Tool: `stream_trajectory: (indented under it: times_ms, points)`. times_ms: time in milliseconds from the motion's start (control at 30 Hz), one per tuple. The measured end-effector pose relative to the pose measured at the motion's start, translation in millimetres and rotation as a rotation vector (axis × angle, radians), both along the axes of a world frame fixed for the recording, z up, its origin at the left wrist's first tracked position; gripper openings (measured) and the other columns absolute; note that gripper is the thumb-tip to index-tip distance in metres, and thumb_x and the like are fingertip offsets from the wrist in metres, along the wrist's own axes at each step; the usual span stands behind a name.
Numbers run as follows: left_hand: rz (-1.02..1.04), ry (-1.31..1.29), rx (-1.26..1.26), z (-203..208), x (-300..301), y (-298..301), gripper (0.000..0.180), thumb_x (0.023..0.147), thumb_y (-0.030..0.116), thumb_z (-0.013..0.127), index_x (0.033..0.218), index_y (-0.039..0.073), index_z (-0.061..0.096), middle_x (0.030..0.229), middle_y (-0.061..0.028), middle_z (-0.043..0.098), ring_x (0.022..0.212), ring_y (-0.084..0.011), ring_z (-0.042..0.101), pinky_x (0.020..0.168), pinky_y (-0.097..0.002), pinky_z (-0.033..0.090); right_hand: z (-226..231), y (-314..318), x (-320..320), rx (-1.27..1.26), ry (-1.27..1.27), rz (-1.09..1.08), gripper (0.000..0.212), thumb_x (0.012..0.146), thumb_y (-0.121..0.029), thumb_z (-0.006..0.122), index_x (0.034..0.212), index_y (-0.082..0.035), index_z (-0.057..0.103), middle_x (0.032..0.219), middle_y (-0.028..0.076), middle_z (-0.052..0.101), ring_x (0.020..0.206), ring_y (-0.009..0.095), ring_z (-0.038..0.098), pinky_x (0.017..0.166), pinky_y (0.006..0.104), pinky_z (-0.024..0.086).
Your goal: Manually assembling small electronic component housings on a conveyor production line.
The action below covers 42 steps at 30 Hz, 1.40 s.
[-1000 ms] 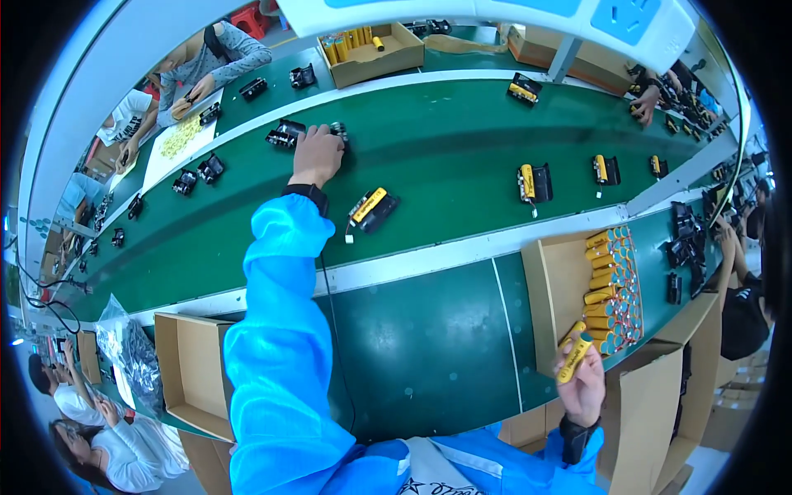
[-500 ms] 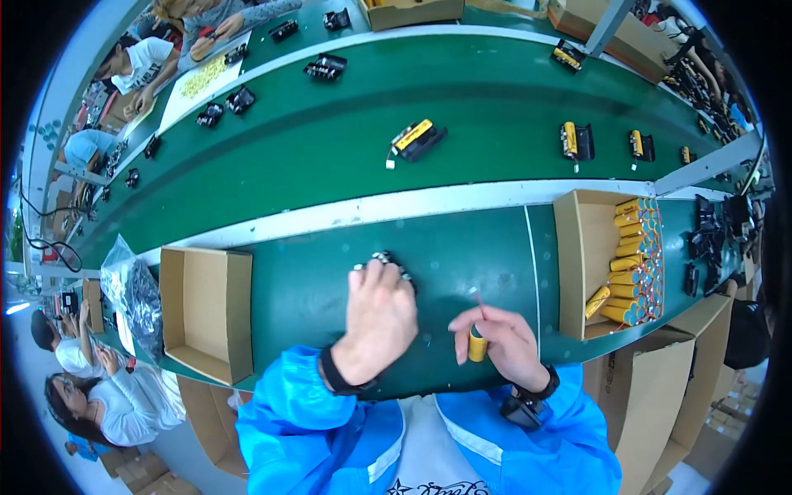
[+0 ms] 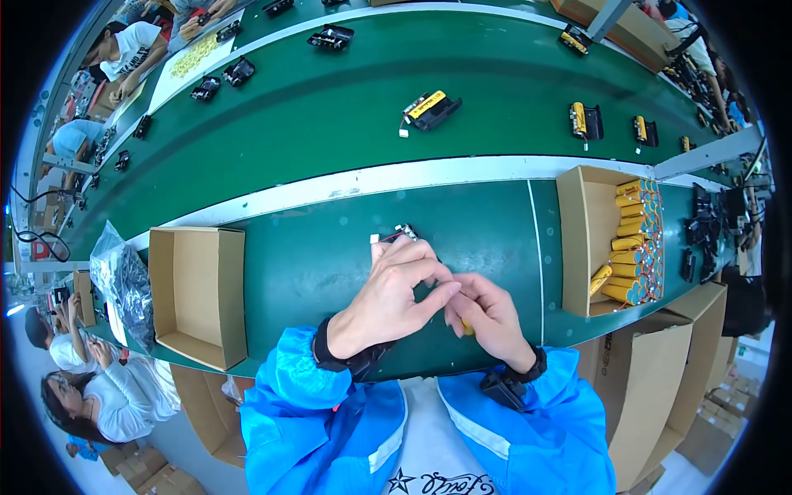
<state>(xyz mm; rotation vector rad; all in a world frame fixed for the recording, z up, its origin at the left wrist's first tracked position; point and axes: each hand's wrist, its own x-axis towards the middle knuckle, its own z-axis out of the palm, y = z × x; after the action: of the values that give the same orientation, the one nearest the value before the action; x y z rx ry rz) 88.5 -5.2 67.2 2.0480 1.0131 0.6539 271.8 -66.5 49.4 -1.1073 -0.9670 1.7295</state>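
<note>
The yellow cell [image 3: 468, 327] is sitting inside the right hand [image 3: 488, 313], whose curled fingers are gripping it and covering all but a small patch. The left hand [image 3: 396, 289] is bending its thumb and fingers in toward the right one's fingertips; whether it is pinching anything cannot be told. Just beyond the left hand's knuckles, a circuit part [image 3: 406, 232] is lying on the desk [image 3: 305, 272], mostly hidden by that hand, a small white plug [image 3: 375, 238] showing beside it.

To the right of the right hand, a matt cardboard box [image 3: 577, 239] is holding smooth, round cylinders [image 3: 631, 224] with red wires along their ends; past it, black plastic parts [image 3: 705, 219] are lying heaped. To the left of the left hand, a shallow cardboard tray [image 3: 198, 285] is standing open, and a crinkled, glossy bag [image 3: 124, 285] is slumping next to it. Beyond both hands, a white rail [image 3: 355, 182] is running between the desk and a smooth green belt [image 3: 289, 115], where black holders [image 3: 448, 113] carrying yellow cylinders are lying well apart.
</note>
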Motion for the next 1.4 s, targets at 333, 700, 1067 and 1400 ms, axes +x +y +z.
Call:
stream_trajectory:
  times_ms: [333, 700, 1067, 1400]
  points:
    - [-0.197, 0.165, 0.141, -33, -32, 46, 0.041, 0.078, 0.015, 0.077, 0.115, 0.010, 0.063, 0.104, -0.0067, 0.059, 0.103, -0.0259, 0.054, 0.092, -0.0422, 0.037, -28, 2, -1, 0.054, -0.121, -0.092, 0.016, 0.103, -0.015, 0.052, 0.100, 0.000, 0.057, 0.074, 0.003, 0.060, 0.059, 0.009, 0.057, 0.056, 0.0231, 0.045]
    - [0.089, 0.402, 0.211, -70, -15, 19, 0.053, 0.082, 0.017, 0.072, 0.123, -0.007, 0.051, 0.108, -0.0201, 0.057, 0.097, -0.0361, 0.059, 0.082, -0.0418, 0.050, -42, 33, -38, 0.044, -0.013, -0.234, 0.016, 0.099, -0.017, 0.059, 0.098, -0.001, 0.061, 0.095, 0.009, 0.065, 0.085, 0.019, 0.061, 0.080, 0.0315, 0.049]
    - [0.119, 0.325, 0.297, -78, -25, 14, 0.047, 0.083, 0.018, 0.070, 0.117, -0.009, 0.052, 0.101, -0.0181, 0.057, 0.094, -0.0319, 0.059, 0.080, -0.0395, 0.050, -72, 51, -55, 0.372, -0.854, -0.248, 0.011, 0.085, -0.015, 0.068, 0.093, -0.009, 0.073, 0.129, 0.011, 0.055, 0.121, 0.033, 0.039, 0.103, 0.0425, 0.033]
    - [0.135, 0.335, 0.321, -85, -25, 12, 0.040, 0.084, 0.019, 0.068, 0.110, -0.007, 0.053, 0.097, -0.0163, 0.057, 0.091, -0.0302, 0.058, 0.079, -0.0389, 0.049, -63, 60, -60, 0.240, -0.852, -0.228, 0.008, 0.081, -0.013, 0.070, 0.085, -0.009, 0.075, 0.124, 0.008, 0.059, 0.119, 0.032, 0.042, 0.100, 0.0408, 0.037]
